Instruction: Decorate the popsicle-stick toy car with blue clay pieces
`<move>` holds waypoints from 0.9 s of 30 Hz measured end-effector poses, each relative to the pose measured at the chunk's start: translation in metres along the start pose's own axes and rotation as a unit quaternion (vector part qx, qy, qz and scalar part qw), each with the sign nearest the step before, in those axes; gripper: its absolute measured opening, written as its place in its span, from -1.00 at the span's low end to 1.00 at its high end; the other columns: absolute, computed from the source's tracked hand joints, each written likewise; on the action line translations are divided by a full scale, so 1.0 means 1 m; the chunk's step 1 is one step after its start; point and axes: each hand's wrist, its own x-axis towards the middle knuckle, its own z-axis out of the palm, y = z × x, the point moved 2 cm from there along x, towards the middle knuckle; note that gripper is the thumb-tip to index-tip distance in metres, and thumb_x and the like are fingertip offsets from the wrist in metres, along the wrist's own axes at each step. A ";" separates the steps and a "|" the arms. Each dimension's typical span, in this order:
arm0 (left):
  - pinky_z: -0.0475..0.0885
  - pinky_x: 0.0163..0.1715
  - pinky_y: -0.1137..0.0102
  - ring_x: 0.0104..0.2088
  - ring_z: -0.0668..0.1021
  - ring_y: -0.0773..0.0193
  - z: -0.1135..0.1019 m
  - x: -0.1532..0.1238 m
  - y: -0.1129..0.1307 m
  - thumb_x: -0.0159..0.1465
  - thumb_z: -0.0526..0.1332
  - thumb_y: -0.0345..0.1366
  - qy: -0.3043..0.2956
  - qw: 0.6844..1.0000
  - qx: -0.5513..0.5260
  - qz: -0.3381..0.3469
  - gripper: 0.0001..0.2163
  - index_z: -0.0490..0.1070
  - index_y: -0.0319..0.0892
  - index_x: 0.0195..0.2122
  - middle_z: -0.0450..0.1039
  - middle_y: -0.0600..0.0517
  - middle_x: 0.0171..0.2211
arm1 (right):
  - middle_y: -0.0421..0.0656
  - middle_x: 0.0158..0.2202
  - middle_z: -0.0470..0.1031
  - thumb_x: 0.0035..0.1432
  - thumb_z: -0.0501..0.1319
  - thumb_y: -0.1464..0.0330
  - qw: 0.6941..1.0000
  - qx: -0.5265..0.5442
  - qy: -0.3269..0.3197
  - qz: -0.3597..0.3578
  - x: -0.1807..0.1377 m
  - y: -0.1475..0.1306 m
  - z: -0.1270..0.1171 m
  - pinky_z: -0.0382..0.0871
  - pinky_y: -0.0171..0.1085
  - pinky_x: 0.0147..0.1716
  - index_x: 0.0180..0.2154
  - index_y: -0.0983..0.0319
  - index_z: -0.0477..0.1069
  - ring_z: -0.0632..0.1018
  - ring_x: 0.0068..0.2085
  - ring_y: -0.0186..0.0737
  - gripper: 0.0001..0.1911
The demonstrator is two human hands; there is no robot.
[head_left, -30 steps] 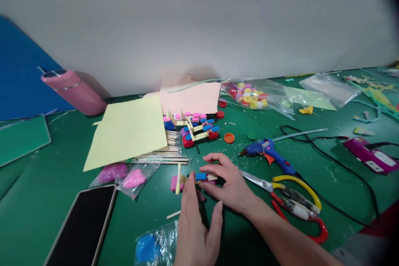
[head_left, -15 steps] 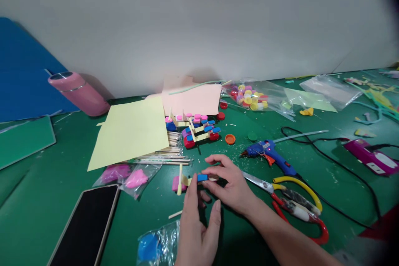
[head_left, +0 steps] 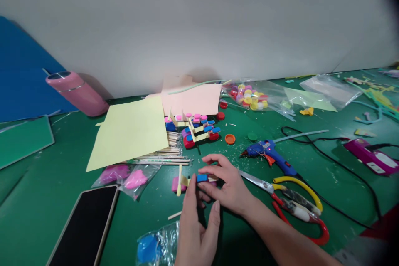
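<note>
A small stick model (head_left: 175, 184) lies on the green table, with a purple block at one end and a pale stick standing across it. A blue piece (head_left: 202, 178) sits on its top. My left hand (head_left: 199, 220) holds the model's near side, index finger against it and thumb held apart. From the right, my right hand (head_left: 229, 183) closes its thumb and fingers on the model beside the blue piece. The model's middle and underside are partly hidden by my fingers. Behind it stand similar finished-looking models (head_left: 202, 131) with red, purple and blue parts.
Right of my hands lie scissors (head_left: 280, 193) and a blue glue gun (head_left: 271, 153) with a black cable. A phone (head_left: 85, 224), yellow paper (head_left: 131, 133) and a pink bottle (head_left: 77, 93) are on the left. A bag of coloured caps (head_left: 249, 95) lies at the back.
My right hand has shifted slightly left over the model, and more of its purple right end shows. My left hand stays nearly in place.
</note>
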 end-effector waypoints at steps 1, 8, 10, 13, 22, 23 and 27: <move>0.29 -0.10 0.16 -0.09 0.39 0.11 0.000 0.000 0.000 0.15 0.08 -0.18 -0.001 1.000 0.002 0.003 -0.40 -0.11 -0.23 0.17 0.20 -0.21 0.04 | -0.08 -0.06 0.26 -0.02 0.22 0.41 1.000 -0.002 -0.002 0.001 0.000 0.000 0.000 0.35 -0.21 -0.14 -0.22 0.17 0.43 0.39 -0.06 -0.17 -0.76; 0.31 -0.10 0.18 -0.07 0.41 0.09 -0.001 0.001 -0.001 0.15 0.08 -0.19 -0.001 1.000 0.001 0.007 -0.43 -0.05 -0.23 0.16 0.23 -0.22 0.05 | -0.08 -0.06 0.26 -0.01 0.21 0.42 1.000 -0.016 -0.005 -0.008 0.002 -0.002 0.002 0.36 -0.22 -0.16 -0.26 0.18 0.45 0.40 -0.08 -0.17 -0.80; 0.32 -0.10 0.18 -0.06 0.40 0.08 -0.001 0.001 0.000 0.15 0.09 -0.18 -0.001 1.000 0.002 0.006 -0.43 -0.04 -0.24 0.16 0.23 -0.22 0.05 | -0.08 -0.06 0.25 -0.01 0.20 0.42 1.000 -0.017 -0.007 -0.009 0.002 -0.002 0.001 0.35 -0.23 -0.15 -0.26 0.18 0.45 0.40 -0.08 -0.17 -0.80; 0.31 -0.09 0.17 -0.06 0.40 0.08 -0.001 0.000 0.001 0.15 0.09 -0.18 0.000 1.000 0.005 0.005 -0.42 -0.06 -0.25 0.16 0.22 -0.22 0.05 | -0.08 -0.05 0.25 -0.01 0.21 0.42 1.000 -0.017 -0.007 -0.014 0.002 -0.003 0.001 0.34 -0.20 -0.12 -0.25 0.17 0.43 0.37 -0.05 -0.16 -0.79; 0.33 -0.12 0.20 -0.09 0.40 0.10 0.001 -0.001 0.004 0.13 0.10 -0.17 0.020 1.000 -0.012 -0.005 -0.42 -0.03 -0.22 0.15 0.24 -0.19 0.02 | -0.09 -0.05 0.26 -0.04 0.22 0.44 0.999 -0.025 -0.008 -0.020 0.005 -0.004 0.002 0.29 -0.20 -0.09 -0.27 0.17 0.44 0.36 -0.05 -0.16 -0.78; 0.35 -0.15 0.21 -0.11 0.42 0.10 0.001 -0.002 0.005 0.13 0.11 -0.17 0.034 0.999 -0.012 0.001 -0.43 0.00 -0.22 0.15 0.27 -0.18 -0.01 | -0.09 -0.05 0.25 -0.04 0.21 0.44 0.999 -0.025 -0.008 -0.020 0.005 -0.004 0.002 0.29 -0.20 -0.09 -0.27 0.17 0.44 0.36 -0.05 -0.17 -0.79; 0.42 -0.26 0.26 -0.16 0.45 0.10 0.003 -0.003 0.007 0.12 0.11 -0.17 0.073 0.997 -0.013 0.017 -0.46 0.06 -0.18 0.13 0.35 -0.15 -0.09 | -0.09 -0.06 0.26 -0.04 0.21 0.43 0.999 -0.025 -0.005 -0.025 0.005 -0.004 0.002 0.29 -0.21 -0.09 -0.28 0.18 0.43 0.37 -0.05 -0.17 -0.80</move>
